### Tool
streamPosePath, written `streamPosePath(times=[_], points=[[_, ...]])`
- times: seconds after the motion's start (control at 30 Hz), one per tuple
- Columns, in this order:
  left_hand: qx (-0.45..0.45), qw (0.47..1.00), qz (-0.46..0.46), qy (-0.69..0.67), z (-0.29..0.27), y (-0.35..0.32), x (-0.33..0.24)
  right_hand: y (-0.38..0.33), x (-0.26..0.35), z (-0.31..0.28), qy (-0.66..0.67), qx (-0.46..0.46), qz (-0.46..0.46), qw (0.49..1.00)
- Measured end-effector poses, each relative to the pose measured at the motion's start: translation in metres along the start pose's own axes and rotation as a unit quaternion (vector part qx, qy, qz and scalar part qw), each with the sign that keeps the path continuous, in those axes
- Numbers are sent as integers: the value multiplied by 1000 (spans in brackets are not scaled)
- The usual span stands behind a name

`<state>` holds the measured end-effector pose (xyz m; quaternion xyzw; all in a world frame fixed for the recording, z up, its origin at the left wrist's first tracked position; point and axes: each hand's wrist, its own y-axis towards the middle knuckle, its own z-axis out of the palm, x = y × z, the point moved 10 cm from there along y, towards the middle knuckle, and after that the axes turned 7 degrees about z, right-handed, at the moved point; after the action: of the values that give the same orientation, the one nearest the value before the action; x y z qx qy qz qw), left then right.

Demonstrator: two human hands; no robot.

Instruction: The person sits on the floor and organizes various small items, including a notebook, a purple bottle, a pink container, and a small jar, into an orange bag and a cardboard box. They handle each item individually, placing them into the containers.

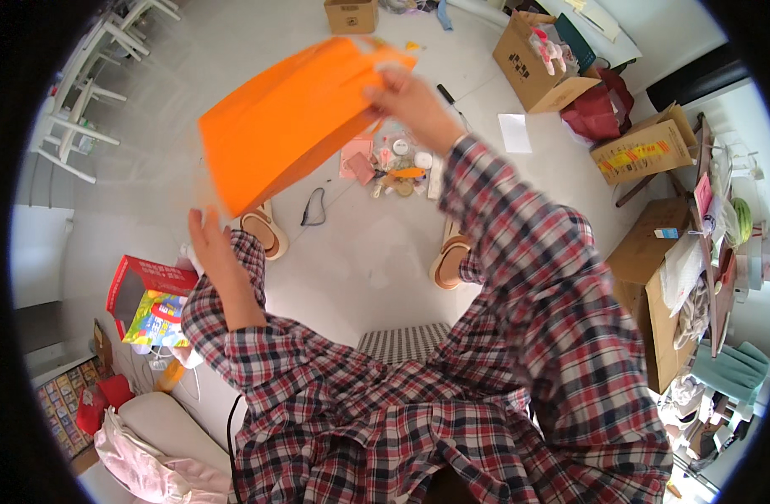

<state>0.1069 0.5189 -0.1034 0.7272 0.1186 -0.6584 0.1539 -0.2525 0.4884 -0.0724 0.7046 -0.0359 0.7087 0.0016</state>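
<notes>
Holding an orange paper bag [293, 122] up above the floor.
Your right hand [406, 97] grips its far right corner; your left hand [209, 244], fingers open, sits just below its near left edge.

Counts: 1 orange paper bag [293, 118], 2 hands on it, left hand [210, 244] and right hand [406, 97]. 2 tan slippers [266, 231] on the floor. 5 cardboard boxes [351, 15]. 1 white paper sheet [514, 132]. 1 red box [137, 281].
</notes>
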Motion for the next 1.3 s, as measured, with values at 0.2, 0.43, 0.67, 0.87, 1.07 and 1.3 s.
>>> streamPosePath(times=[0.2,0.43,0.67,0.87,1.07,1.3], points=[[143,984,31,99,36,-20,-10,-37,110,-92,-526,-170,-135,822],[228,941,186,167,82,-32,-80,-103,53,-227,-562,-268,-60,781],[292,897,270,194,143,-54,-134,-157,-67,-287,-577,-338,34,743],[382,859,280,194,190,-22,-139,-172,-125,-319,-602,-331,122,716],[487,804,238,245,240,23,-80,-163,-16,-240,-628,-465,-46,622],[582,772,24,256,268,55,126,-31,-203,-130,-424,12,126,897]])
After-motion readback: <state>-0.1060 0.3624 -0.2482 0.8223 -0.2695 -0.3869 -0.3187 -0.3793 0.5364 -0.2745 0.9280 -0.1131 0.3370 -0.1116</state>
